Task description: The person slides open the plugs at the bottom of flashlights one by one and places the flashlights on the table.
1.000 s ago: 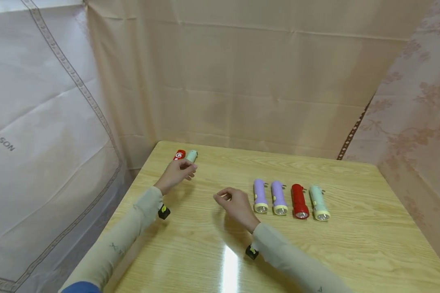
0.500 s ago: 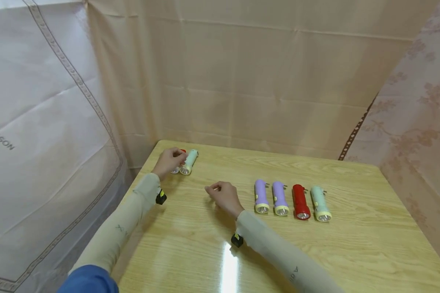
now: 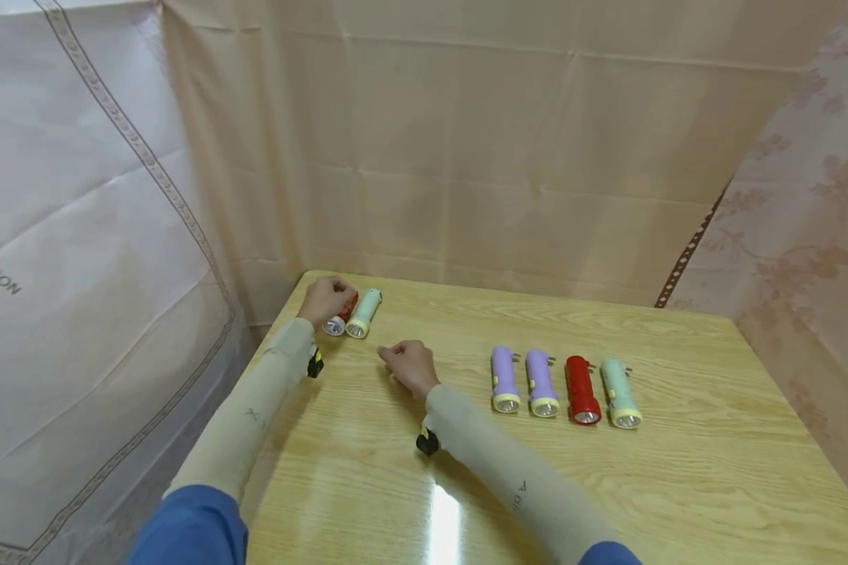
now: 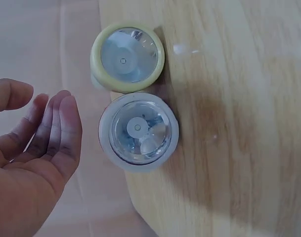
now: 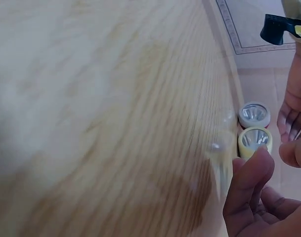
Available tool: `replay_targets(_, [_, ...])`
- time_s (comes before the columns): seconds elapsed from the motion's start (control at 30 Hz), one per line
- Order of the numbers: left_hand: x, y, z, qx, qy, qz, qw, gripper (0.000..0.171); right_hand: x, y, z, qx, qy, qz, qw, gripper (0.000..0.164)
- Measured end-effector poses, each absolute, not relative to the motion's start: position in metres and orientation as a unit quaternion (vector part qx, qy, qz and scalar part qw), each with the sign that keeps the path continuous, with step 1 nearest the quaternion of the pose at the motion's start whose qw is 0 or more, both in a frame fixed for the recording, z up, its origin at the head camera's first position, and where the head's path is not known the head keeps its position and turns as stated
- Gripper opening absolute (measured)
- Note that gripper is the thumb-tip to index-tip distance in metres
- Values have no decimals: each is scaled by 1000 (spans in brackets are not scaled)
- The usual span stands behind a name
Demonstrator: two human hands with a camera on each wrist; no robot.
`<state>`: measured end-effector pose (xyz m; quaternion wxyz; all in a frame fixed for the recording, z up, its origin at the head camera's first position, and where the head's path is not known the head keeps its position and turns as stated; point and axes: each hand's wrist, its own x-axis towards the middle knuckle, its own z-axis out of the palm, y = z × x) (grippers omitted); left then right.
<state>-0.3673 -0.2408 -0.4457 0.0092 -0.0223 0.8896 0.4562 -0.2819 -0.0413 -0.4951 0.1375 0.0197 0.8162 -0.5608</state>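
In the head view my left hand (image 3: 327,300) is over the table's far left corner, just above a red flashlight (image 3: 344,308) with a white-rimmed head, covering part of its body. Close beside that lies a mint green flashlight (image 3: 364,313) with a pale yellow rim. From the left wrist, thumb and fingers stand apart with nothing between them, beside the white-rimmed lens (image 4: 140,131) and the yellow-rimmed lens (image 4: 125,57). My right hand (image 3: 411,366) hovers nearer the middle, its fingers loosely bent and holding nothing.
To the right, a row of flashlights lies with lenses toward me: two purple ones (image 3: 505,377), a red one (image 3: 581,390) and a mint green one (image 3: 619,392). Wrinkled cloth (image 3: 424,157) hangs behind the wooden table (image 3: 678,471).
My left hand has moved left and away from me, off the mint green flashlight to the red one beside it. My right hand has moved left and slightly farther out. The flashlights stay put.
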Motion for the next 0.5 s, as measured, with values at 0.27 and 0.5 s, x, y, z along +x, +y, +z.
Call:
replay_targets(0.27, [-376, -242, -444, -10, 926, 376, -7, 23, -291, -61, -493, 39, 811, -564, 150, 34])
replay_targets(0.5, [-385, -242, -456, 12, 944, 330, -17, 20, -297, -70, -487, 58, 812, -561, 149, 37])
